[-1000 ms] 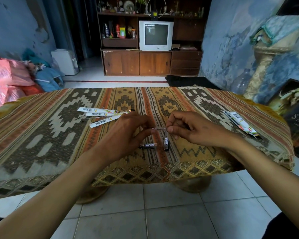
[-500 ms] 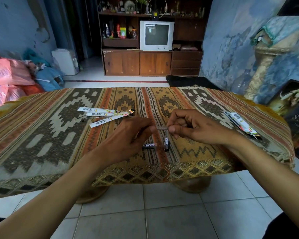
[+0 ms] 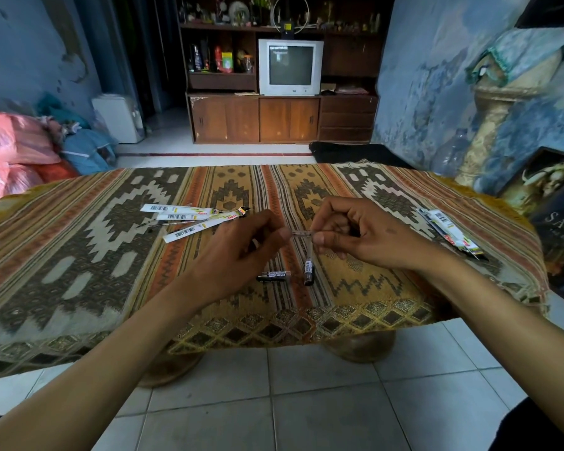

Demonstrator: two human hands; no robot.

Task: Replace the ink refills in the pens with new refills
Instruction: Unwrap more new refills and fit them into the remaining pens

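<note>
Thin refill [image 3: 298, 233] spans between both hands' pinching fingers [image 3: 319, 237].

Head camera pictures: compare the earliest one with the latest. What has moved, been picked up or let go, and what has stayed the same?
Hardly anything. The left hand and right hand shift slightly but keep pinching the same thin clear piece between them; nothing is picked up or let go. The two dark pen parts on the cloth, the wrappers on the left and the packets on the right lie where they were.
</note>
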